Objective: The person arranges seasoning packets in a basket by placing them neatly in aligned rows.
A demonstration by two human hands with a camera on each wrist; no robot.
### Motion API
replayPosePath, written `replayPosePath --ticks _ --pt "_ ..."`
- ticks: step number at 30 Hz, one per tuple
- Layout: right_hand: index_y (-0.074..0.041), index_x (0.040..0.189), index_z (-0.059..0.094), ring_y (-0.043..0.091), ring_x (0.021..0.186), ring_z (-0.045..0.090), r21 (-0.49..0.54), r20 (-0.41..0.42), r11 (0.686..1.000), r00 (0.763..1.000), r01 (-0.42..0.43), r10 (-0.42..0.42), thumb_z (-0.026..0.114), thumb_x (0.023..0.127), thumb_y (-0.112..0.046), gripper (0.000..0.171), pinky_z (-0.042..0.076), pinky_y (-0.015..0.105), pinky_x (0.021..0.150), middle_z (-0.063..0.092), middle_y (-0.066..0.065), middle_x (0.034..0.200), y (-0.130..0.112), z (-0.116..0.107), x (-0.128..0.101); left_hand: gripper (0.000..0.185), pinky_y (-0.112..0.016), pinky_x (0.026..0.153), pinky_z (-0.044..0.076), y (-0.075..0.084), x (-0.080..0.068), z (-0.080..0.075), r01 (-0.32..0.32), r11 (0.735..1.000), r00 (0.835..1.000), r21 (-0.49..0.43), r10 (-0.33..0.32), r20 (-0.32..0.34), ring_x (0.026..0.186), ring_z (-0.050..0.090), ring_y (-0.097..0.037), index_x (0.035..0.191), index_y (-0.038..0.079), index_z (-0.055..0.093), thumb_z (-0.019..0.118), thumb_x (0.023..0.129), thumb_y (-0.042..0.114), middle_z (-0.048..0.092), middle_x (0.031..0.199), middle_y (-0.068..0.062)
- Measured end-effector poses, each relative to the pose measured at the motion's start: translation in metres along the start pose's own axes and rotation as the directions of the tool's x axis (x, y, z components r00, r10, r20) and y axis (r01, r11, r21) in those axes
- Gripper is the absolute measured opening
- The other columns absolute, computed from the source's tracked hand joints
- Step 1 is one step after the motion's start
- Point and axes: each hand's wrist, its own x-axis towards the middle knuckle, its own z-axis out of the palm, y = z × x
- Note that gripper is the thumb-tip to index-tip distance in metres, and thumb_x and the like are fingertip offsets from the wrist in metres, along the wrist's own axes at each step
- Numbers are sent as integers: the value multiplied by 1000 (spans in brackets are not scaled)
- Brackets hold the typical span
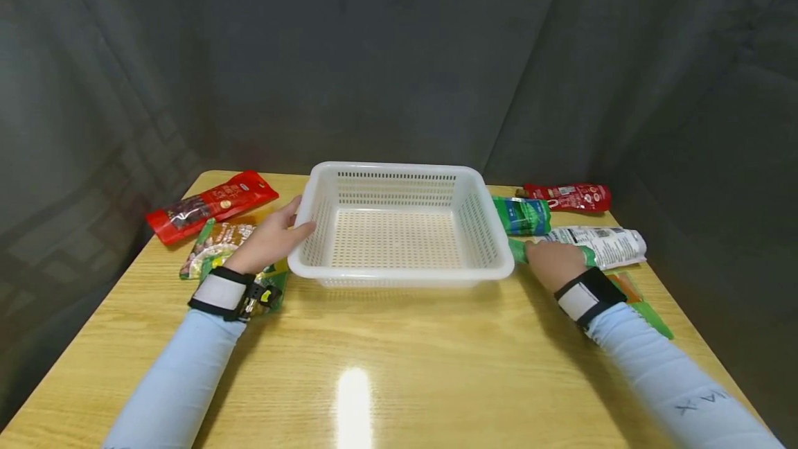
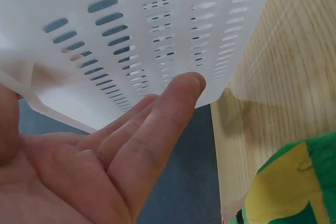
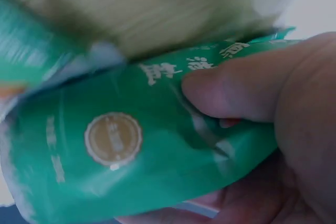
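Note:
A white plastic basket (image 1: 399, 274) with slotted walls stands in the middle, nothing inside it. My left hand (image 1: 268, 238) holds its left side, thumb over the rim. The left wrist view shows that hand's fingers (image 2: 157, 135) stretched along the slotted outer wall (image 2: 173, 19). At the basket's right side my right hand (image 1: 555, 263) grips a green snack bag (image 3: 68, 182). In the right wrist view the thumb presses on its printed front, which carries a round tan emblem, and the fingers lie underneath. Only a small green end of this bag shows in the head view.
On the left of the wooden table (image 1: 411, 366) lie a red packet (image 1: 215, 205) and colourful green-brown packets (image 1: 224, 235). To the right are a red packet (image 1: 576, 197), a green-blue packet (image 1: 526, 215), a white printed bag (image 1: 614, 246) and an orange-green packet (image 1: 651, 314). Dark curtains hang behind.

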Motion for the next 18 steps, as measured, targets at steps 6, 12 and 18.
replayPosePath --ticks 6,12,18 --pt "9 109 62 38 66 62 32 65 993 992 -112 110 60 92 -3 22 52 53 53 64 23 81 26 -17 -10 70 -49 78 58 3 -1 0 2 1000 1000 4 -2 5 98 68 -35 160 15 17 55 103 27 51 140 -23" --pt "13 102 59 34 65 62 229 64 960 987 -161 150 57 92 -2 18 52 51 57 64 20 77 59 -34 -21 69 -50 78 58 4 -2 1 11 1000 1000 5 -11 8 100 67 -36 160 15 18 55 103 27 51 140 -23" --pt "16 108 49 25 57 60 549 40 816 981 -182 192 47 103 -12 28 49 42 51 59 17 72 74 -52 -37 70 -49 77 58 5 -1 0 9 1000 1000 7 -9 14 97 68 -35 160 16 16 54 103 28 52 139 -23"
